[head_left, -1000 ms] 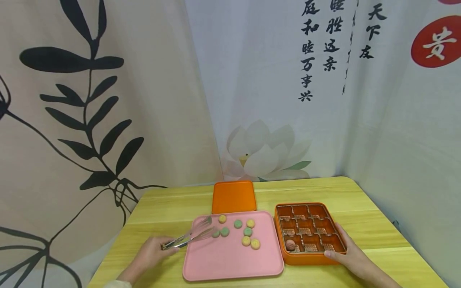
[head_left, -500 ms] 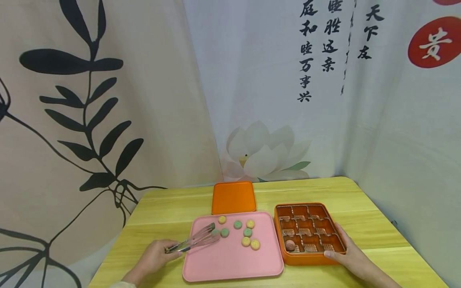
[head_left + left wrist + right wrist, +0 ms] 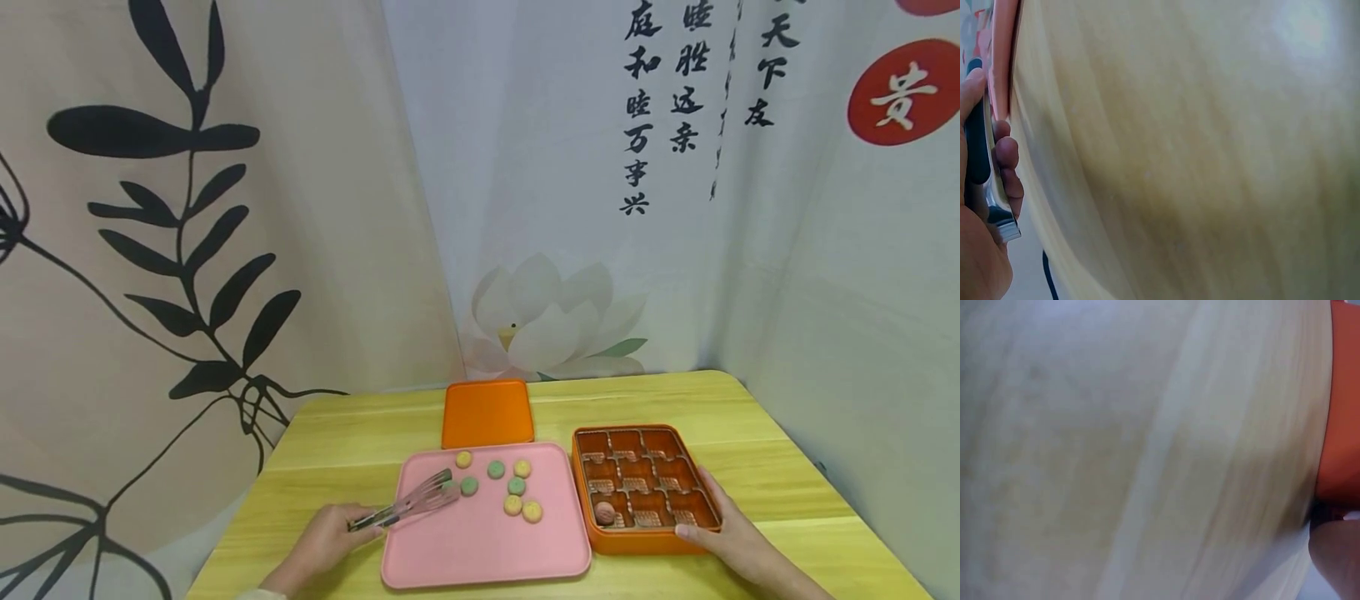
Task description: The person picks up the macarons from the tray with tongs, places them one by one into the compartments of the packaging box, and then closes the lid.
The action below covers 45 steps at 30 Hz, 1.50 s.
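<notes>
Backdrop: pale curtain [image 3: 345, 208] printed with dark leaves, a lotus and black characters, behind a wood-grain bench [image 3: 337, 450]. On my head view, the left hand [image 3: 330, 537] has its fingers wrapped round the tongs [image 3: 407, 502], thumb on top; the tips reach over the pink tray [image 3: 480, 546], either side of a green cookie [image 3: 448, 486]. Contact there: I cannot tell. Three more green cookies and four yellow ones lie farther right and back. Right hand [image 3: 723, 529]: fingers along the orange box [image 3: 645, 544], thumb hooked over its near-right rim. I count nine compartments; one brown ball [image 3: 603, 513] sits in the near-left. Orange lid [image 3: 487, 414] lies behind the tray.
</notes>
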Available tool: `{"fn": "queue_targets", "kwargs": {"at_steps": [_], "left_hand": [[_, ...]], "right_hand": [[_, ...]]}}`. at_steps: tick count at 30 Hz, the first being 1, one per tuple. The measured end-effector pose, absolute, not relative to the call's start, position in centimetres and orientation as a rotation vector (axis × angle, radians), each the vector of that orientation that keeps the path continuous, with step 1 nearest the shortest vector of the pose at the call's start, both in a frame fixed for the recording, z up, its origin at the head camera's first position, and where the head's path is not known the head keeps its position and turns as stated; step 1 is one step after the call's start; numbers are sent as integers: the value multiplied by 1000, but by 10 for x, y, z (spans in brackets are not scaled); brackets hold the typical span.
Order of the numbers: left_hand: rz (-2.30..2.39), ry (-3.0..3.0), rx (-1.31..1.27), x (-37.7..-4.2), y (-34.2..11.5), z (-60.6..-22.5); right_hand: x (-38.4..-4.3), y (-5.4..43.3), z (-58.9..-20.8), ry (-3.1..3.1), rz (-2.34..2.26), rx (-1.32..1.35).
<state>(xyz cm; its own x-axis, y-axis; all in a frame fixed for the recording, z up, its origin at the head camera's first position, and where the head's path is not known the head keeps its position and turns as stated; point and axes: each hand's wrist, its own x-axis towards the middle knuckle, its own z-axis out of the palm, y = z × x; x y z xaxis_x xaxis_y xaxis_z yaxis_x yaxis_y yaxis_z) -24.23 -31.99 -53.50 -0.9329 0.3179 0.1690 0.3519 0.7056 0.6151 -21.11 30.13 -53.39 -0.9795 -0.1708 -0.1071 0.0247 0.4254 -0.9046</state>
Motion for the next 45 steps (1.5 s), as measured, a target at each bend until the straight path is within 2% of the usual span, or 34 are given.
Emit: {"fn": "queue_targets", "kwargs": {"at_steps": [30,45], "left_hand": [[-1089,-2849,-485,-235,-315,-532],[-1084,-2828,-512,-238,-301,-513]], "right_hand": [[-210,303,-537,2449,-1633,-118],[-207,300,-533,2520,-1595,-121]]}}
